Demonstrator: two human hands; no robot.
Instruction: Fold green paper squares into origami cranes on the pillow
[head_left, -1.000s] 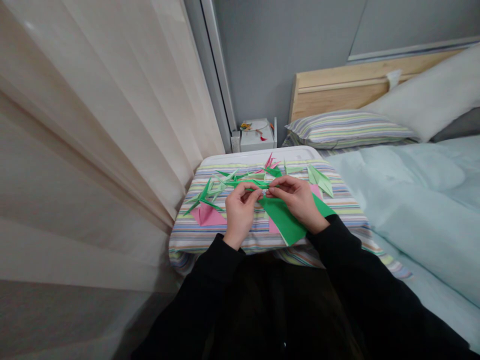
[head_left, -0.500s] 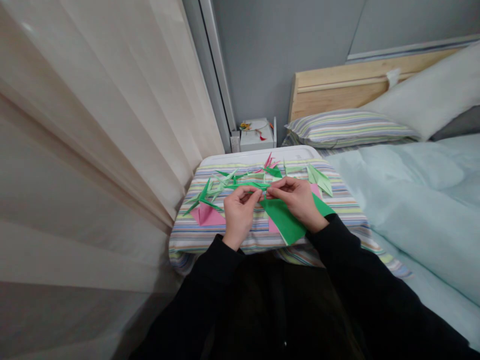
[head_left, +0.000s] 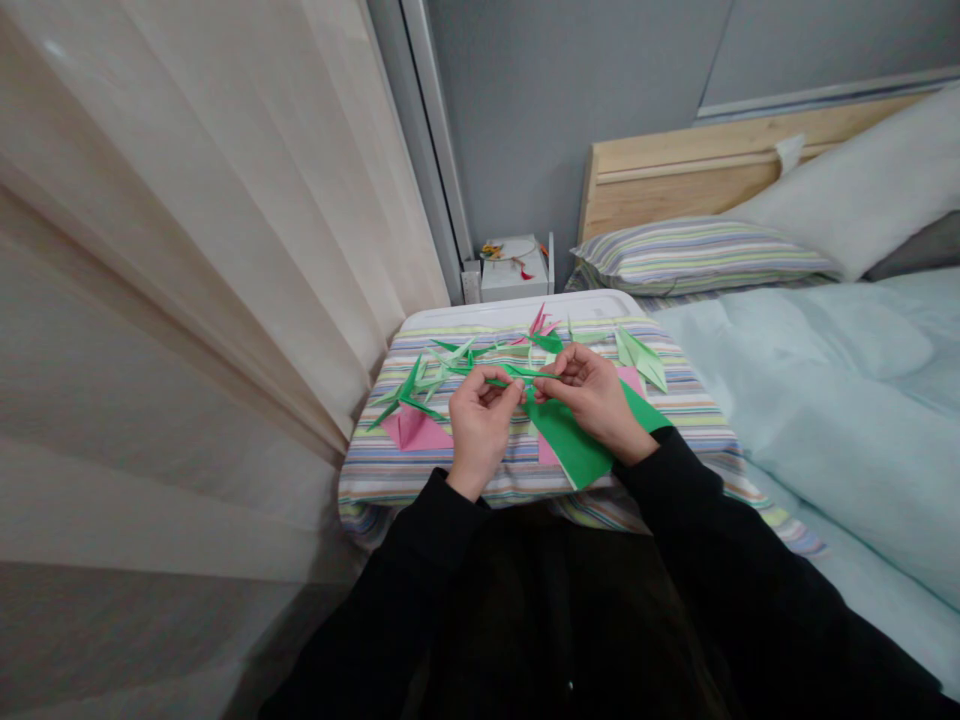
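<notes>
The fingers of the left hand (head_left: pixel 480 425) and right hand (head_left: pixel 597 402) pinch a narrow folded green paper (head_left: pixel 527 373) between them, held just above the striped cloth (head_left: pixel 379 482) over the bench (head_left: pixel 442 319). Taking that folded strip as the clock's centre, the left hand sits at seven and the right at four, with a flat green sheet (head_left: pixel 571 442) partly beneath the right hand at five. Around them lie a pink folded paper (head_left: pixel 414 432) at eight, a dark green folded figure (head_left: pixel 406 392) touching it at nine, a pink folded figure (head_left: pixel 539 325) near one, and a pale green folded piece (head_left: pixel 642 361) at three.
</notes>
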